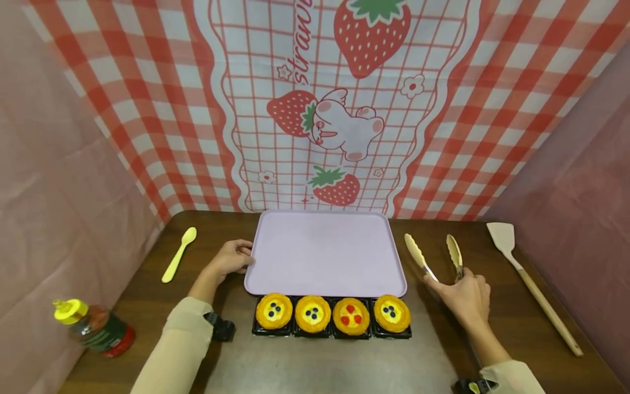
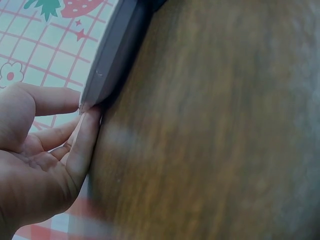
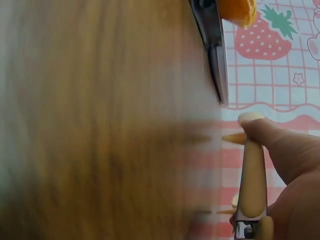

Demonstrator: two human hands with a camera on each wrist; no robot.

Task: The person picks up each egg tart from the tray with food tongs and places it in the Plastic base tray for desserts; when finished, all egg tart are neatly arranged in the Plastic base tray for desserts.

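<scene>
My left hand [image 1: 233, 258] is at the left edge of a flat lilac tray [image 1: 325, 253]. In the left wrist view, the thumb and fingers [image 2: 86, 137] pinch the tray's rim [image 2: 102, 75]. My right hand [image 1: 466, 300] grips a pair of tongs [image 1: 415, 253] with cream scalloped tips, which stand spread apart with nothing between them. The right wrist view shows the thumb along the tongs' beige handle [image 3: 253, 180]. Right in front of the tray sit blueberry-topped tarts [image 1: 274, 311] and one strawberry-topped tart [image 1: 351, 316], in a row of black plastic trays [image 1: 290, 331].
A yellow spoon [image 1: 179, 255] lies at the left, with a red sauce bottle [image 1: 100, 331] with a yellow cap nearer the front. On the right lies a spatula [image 1: 534, 290] with a wooden handle. Checked strawberry cloth [image 1: 339, 126] hangs behind the brown wooden table [image 1: 147, 312].
</scene>
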